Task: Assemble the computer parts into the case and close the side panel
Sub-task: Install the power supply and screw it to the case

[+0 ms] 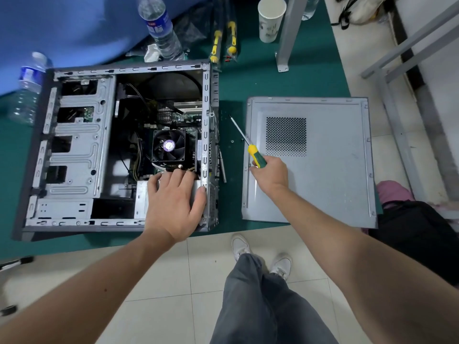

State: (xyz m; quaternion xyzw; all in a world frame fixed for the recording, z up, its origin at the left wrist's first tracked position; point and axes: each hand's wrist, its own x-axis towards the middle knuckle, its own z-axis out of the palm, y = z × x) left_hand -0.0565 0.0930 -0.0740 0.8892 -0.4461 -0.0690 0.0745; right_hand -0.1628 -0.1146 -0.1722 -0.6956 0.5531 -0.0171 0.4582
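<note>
An open grey computer case [74,155] lies on its side on a green mat, with the motherboard and a black CPU fan [169,145] showing inside. My left hand [173,202] lies flat, fingers spread, on the silver power supply [141,202] in the case's near right corner. The grey side panel [323,170] lies flat on the mat to the right of the case. My right hand [269,173] grips a screwdriver [244,139] with a yellow and green handle over the panel's left edge, tip pointing up-left toward the case. Small screws [232,141] lie on the mat between case and panel.
Two water bottles [160,28] [27,88] stand behind and left of the case. Packaged yellow-handled tools [223,43] and a paper cup [270,18] lie at the back. A metal table leg [289,33] and frame [397,100] stand to the right. My legs and shoes [260,261] are below, on tiled floor.
</note>
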